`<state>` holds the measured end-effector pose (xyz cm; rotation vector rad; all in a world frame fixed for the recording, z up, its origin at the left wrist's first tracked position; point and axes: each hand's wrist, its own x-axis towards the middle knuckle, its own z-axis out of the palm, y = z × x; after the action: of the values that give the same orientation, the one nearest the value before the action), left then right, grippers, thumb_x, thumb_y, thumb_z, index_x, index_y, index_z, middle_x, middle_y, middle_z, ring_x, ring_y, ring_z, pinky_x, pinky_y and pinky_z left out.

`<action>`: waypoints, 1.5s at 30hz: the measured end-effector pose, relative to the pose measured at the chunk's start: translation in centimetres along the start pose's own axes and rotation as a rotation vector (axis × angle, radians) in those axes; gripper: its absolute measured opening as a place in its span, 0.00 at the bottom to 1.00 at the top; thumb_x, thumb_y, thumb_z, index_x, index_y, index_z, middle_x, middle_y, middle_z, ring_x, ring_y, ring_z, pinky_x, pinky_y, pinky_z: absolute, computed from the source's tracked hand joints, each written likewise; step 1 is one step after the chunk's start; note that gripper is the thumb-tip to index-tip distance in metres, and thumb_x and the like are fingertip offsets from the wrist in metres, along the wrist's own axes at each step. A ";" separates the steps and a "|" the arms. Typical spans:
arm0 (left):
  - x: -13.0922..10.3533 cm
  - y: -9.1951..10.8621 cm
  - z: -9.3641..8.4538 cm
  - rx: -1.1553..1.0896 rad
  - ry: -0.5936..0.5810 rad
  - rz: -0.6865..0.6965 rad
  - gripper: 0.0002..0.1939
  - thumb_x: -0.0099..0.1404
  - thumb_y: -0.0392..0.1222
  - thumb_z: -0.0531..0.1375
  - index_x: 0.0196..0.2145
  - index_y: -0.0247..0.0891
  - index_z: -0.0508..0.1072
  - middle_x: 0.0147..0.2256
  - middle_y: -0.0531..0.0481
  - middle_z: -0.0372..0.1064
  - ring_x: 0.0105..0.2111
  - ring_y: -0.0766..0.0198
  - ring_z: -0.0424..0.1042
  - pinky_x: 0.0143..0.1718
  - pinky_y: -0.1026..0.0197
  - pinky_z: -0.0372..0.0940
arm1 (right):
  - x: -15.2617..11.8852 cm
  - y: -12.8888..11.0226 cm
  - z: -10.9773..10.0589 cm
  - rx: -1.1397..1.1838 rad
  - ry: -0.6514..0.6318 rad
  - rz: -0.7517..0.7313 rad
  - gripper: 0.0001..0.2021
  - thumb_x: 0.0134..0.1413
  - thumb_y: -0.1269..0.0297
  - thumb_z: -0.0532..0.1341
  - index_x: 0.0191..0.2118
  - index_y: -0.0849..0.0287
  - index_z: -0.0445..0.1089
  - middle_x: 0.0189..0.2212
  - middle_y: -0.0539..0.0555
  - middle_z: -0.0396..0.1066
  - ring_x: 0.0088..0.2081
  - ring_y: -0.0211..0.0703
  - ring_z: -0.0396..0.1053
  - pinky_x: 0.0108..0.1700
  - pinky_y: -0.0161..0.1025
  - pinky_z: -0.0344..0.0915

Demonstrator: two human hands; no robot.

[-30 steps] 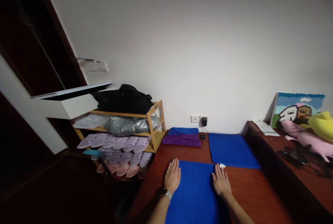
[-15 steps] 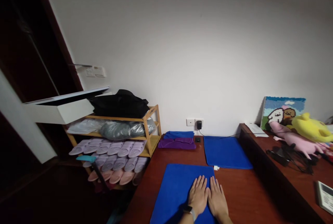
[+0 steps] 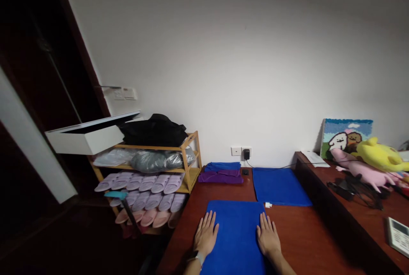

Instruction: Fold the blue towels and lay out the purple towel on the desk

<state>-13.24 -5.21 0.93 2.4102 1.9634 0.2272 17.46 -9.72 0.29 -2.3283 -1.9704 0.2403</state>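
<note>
A blue towel (image 3: 237,236) lies spread flat on the reddish-brown desk (image 3: 306,236). My left hand (image 3: 206,233) rests palm down on its left edge, fingers stretched out, with a watch on the wrist. Across from it, my right hand (image 3: 268,234) lies flat over the towel's right edge, fingers extended. Neither hand grips anything. A second blue towel (image 3: 281,186) lies flat toward the back right, with a small white tag (image 3: 268,204) between the two. Folded purple cloth (image 3: 220,176) and folded blue cloth (image 3: 223,166) sit against the wall.
On the left stands a wooden rack (image 3: 188,160) holding slippers (image 3: 174,183), a black bag (image 3: 155,130) and a white box (image 3: 86,141). A raised desk section (image 3: 348,219) on the right carries plush toys (image 3: 380,153), cables (image 3: 358,192) and a calculator-like device (image 3: 399,236). A black plug (image 3: 246,154) sits in the wall socket.
My left hand has slid left, from beside my right hand to the towel's left edge. My right hand stays near the right edge. The view has shifted slightly.
</note>
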 end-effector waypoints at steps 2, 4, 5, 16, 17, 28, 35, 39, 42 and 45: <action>-0.1 0.1 0.2 -0.008 0.035 -0.008 0.32 0.76 0.55 0.41 0.71 0.39 0.52 0.72 0.47 0.46 0.71 0.56 0.47 0.72 0.46 0.46 | -0.4 0.0 0.0 0.014 0.016 0.018 0.34 0.68 0.53 0.34 0.73 0.65 0.42 0.74 0.52 0.40 0.74 0.50 0.38 0.73 0.51 0.40; -0.7 0.4 0.7 -0.031 0.105 0.007 0.31 0.76 0.54 0.41 0.71 0.39 0.53 0.71 0.47 0.48 0.71 0.56 0.48 0.72 0.46 0.47 | -1.3 0.3 0.6 0.047 0.061 0.013 0.34 0.68 0.51 0.34 0.73 0.64 0.42 0.74 0.51 0.40 0.74 0.49 0.38 0.73 0.51 0.41; -1.2 0.8 1.1 -0.049 0.147 0.018 0.31 0.77 0.54 0.41 0.71 0.40 0.52 0.71 0.48 0.48 0.71 0.56 0.49 0.72 0.46 0.48 | -1.8 0.5 1.0 0.065 0.087 0.004 0.35 0.68 0.50 0.34 0.73 0.62 0.42 0.74 0.50 0.40 0.74 0.49 0.38 0.73 0.50 0.42; -3.8 16.0 2.2 -0.251 0.029 0.396 0.29 0.77 0.53 0.39 0.73 0.48 0.47 0.72 0.53 0.48 0.71 0.58 0.49 0.72 0.48 0.49 | -5.5 1.0 1.8 0.072 0.049 -0.043 0.34 0.66 0.52 0.38 0.72 0.64 0.49 0.73 0.53 0.44 0.73 0.52 0.41 0.73 0.54 0.42; -3.7 16.3 2.2 -0.253 0.002 0.378 0.30 0.77 0.54 0.38 0.73 0.47 0.47 0.72 0.52 0.48 0.71 0.58 0.48 0.72 0.47 0.48 | -5.5 1.0 1.6 0.079 0.053 -0.044 0.34 0.66 0.52 0.38 0.72 0.63 0.50 0.73 0.53 0.44 0.73 0.51 0.40 0.73 0.54 0.41; -6.9 0.1 -0.1 -0.019 -0.040 -0.031 0.34 0.76 0.57 0.38 0.72 0.39 0.48 0.73 0.49 0.41 0.72 0.57 0.42 0.72 0.47 0.45 | -5.4 0.9 1.6 0.112 0.068 -0.006 0.34 0.67 0.52 0.37 0.73 0.62 0.47 0.73 0.53 0.43 0.74 0.50 0.40 0.73 0.54 0.39; -7.9 0.1 -0.1 -0.004 -0.016 -0.034 0.34 0.76 0.56 0.37 0.72 0.39 0.49 0.73 0.50 0.42 0.72 0.57 0.43 0.72 0.48 0.45 | -7.9 0.6 1.9 0.064 0.058 0.036 0.35 0.68 0.52 0.35 0.73 0.65 0.43 0.74 0.53 0.40 0.74 0.50 0.39 0.73 0.52 0.41; -7.5 -0.2 -0.5 0.002 -0.022 -0.017 0.33 0.76 0.56 0.39 0.72 0.40 0.51 0.72 0.48 0.44 0.72 0.56 0.44 0.71 0.46 0.46 | -9.7 0.9 3.4 0.058 0.091 -0.014 0.34 0.68 0.52 0.37 0.73 0.65 0.46 0.73 0.52 0.41 0.74 0.51 0.39 0.73 0.53 0.41; -6.8 0.9 -1.7 0.010 -0.019 -0.001 0.33 0.75 0.55 0.41 0.71 0.37 0.53 0.72 0.44 0.45 0.72 0.53 0.45 0.71 0.42 0.44 | -9.8 0.9 3.8 0.088 0.117 -0.037 0.33 0.67 0.53 0.38 0.72 0.62 0.50 0.73 0.51 0.43 0.73 0.52 0.40 0.73 0.55 0.41; -6.1 5.0 -2.6 -0.056 0.027 0.097 0.33 0.76 0.54 0.39 0.72 0.37 0.51 0.72 0.44 0.44 0.72 0.53 0.45 0.71 0.44 0.46 | -9.5 0.8 3.8 0.121 0.121 -0.038 0.33 0.67 0.53 0.39 0.72 0.61 0.52 0.73 0.52 0.45 0.73 0.52 0.40 0.73 0.56 0.41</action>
<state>-9.91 -12.40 3.47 2.4826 1.8258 0.3145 16.07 -19.39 -2.92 -2.1758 -1.8868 0.2049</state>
